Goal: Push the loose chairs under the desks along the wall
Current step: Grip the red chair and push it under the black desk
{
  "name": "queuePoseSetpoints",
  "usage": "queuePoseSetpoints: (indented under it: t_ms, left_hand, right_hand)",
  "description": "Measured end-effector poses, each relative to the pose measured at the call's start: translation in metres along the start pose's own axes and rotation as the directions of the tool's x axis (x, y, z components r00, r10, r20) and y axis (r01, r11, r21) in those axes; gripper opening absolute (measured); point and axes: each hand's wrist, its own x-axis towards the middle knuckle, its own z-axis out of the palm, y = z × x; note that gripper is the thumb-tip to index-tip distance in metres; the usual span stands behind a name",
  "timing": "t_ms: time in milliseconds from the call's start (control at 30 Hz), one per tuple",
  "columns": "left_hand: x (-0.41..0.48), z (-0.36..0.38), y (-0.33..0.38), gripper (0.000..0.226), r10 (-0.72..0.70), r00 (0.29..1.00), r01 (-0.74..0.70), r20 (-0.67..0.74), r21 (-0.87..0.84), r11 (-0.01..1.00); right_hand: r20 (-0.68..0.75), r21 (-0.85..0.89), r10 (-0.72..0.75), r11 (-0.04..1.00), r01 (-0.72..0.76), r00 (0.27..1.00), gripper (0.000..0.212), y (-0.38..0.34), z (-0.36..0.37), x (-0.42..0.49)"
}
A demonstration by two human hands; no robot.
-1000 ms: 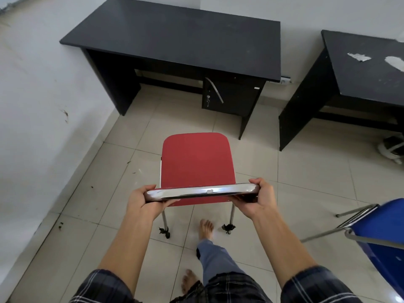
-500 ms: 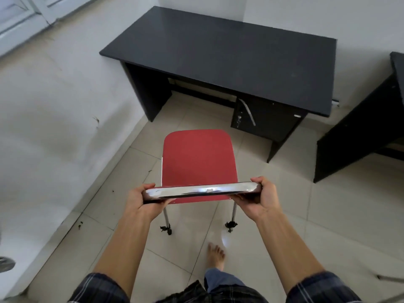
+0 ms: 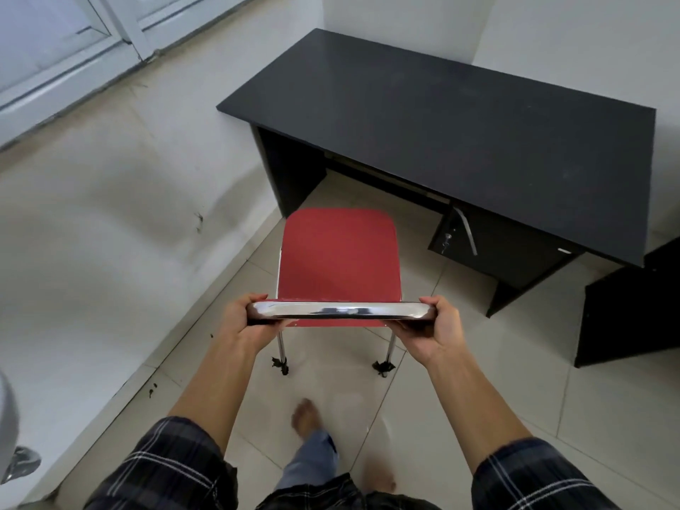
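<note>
A red chair [image 3: 338, 255] with chrome legs stands on the tiled floor in front of me, its seat pointing toward a black desk [image 3: 460, 138] in the corner. My left hand [image 3: 244, 322] grips the left end of the chair's chrome top rail [image 3: 340, 311]. At the rail's right end my right hand [image 3: 438, 327] holds on as well. The seat's front edge lies just short of the desk's left leg panel and the open knee space. A drawer unit [image 3: 489, 244] with a handle and key fills the desk's right side.
A white wall [image 3: 110, 233] runs close along the chair's left. A second black desk's side panel [image 3: 633, 307] stands at the right. My bare feet [image 3: 305, 417] are on the tiles behind the chair. A grey object [image 3: 7, 417] shows at the left edge.
The chair and I have moved closer to the corner desk, which now looks larger and sits further right. The blue chair and the second desk's top have left the view.
</note>
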Motion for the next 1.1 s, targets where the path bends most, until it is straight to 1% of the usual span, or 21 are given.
queuePoseSetpoints:
  t_ms: [100,233,300,400,433,467,567,600,633,700,767,833,933,967,1033,1100]
  left_hand:
    - [0.021,0.014,0.027,0.040,-0.040,0.999,0.041,-0.025,0.032,0.999]
    - [0.050,0.028,0.061,0.053,-0.084,0.995,0.087,-0.050,0.053,0.995]
    - [0.065,0.035,0.079,0.050,-0.092,0.995,0.096,-0.049,0.099,0.990]
    - [0.079,0.051,0.101,0.026,-0.090,0.996,0.092,-0.026,0.106,0.990]
    - [0.084,0.057,0.107,0.023,-0.091,0.996,0.092,-0.016,0.104,0.990]
    - [0.089,0.066,0.114,0.026,-0.092,0.996,0.092,0.001,0.117,0.989]
    - [0.106,0.084,0.130,0.054,-0.103,0.994,0.105,-0.021,0.154,0.983]
    - [0.118,0.102,0.141,0.059,-0.106,0.994,0.105,-0.005,0.185,0.977]
    - [0.121,0.109,0.144,0.062,-0.125,0.992,0.121,0.016,0.170,0.978]
    - [0.128,0.117,0.147,0.061,-0.121,0.993,0.119,0.008,0.139,0.983]
    - [0.143,0.137,0.156,0.060,-0.110,0.994,0.109,-0.003,0.159,0.981]
    - [0.161,0.154,0.165,0.062,-0.093,0.995,0.099,-0.043,0.192,0.976]
    - [0.175,0.180,0.175,0.058,-0.094,0.995,0.097,-0.026,0.194,0.976]
    - [0.181,0.186,0.177,0.057,-0.106,0.994,0.106,-0.008,0.171,0.980]
    - [0.189,0.194,0.183,0.063,-0.125,0.992,0.124,-0.004,0.171,0.978]
    - [0.198,0.203,0.193,0.069,-0.128,0.992,0.126,-0.001,0.201,0.972]
  right_hand:
    - [-0.023,0.010,-0.006,1.000,0.006,1.000,0.019,0.001,0.024,0.019]
    - [-0.039,0.027,-0.018,0.999,0.019,0.999,0.022,0.005,0.055,0.042]
    - [-0.039,0.046,-0.036,0.998,0.038,0.999,0.027,0.009,0.070,0.055]
    - [-0.056,0.077,-0.054,0.995,0.059,0.997,0.025,0.011,0.089,0.071]
    - [-0.055,0.084,-0.062,0.994,0.067,0.997,0.023,0.010,0.096,0.075]
    - [-0.056,0.095,-0.067,0.993,0.072,0.996,0.021,0.009,0.103,0.081]
    - [-0.077,0.124,-0.080,0.988,0.089,0.994,0.024,0.002,0.116,0.095]
    - [-0.078,0.127,-0.068,0.989,0.078,0.995,0.024,-0.005,0.127,0.110]
    - [-0.081,0.140,-0.070,0.987,0.081,0.994,0.023,-0.007,0.131,0.115]
    - [-0.075,0.150,-0.094,0.983,0.104,0.993,0.018,-0.012,0.138,0.118]
    - [-0.061,0.135,-0.070,0.988,0.078,0.996,0.012,-0.025,0.153,0.132]
    - [-0.054,0.142,-0.086,0.985,0.093,0.995,0.006,-0.037,0.169,0.144]
    - [-0.067,0.148,-0.087,0.984,0.096,0.994,0.011,-0.054,0.188,0.161]
    - [-0.071,0.150,-0.086,0.984,0.096,0.994,0.014,-0.058,0.192,0.167]
    - [-0.077,0.160,-0.081,0.983,0.093,0.994,0.019,-0.063,0.198,0.175]
    - [-0.085,0.166,-0.076,0.982,0.089,0.993,0.018,-0.066,0.206,0.184]
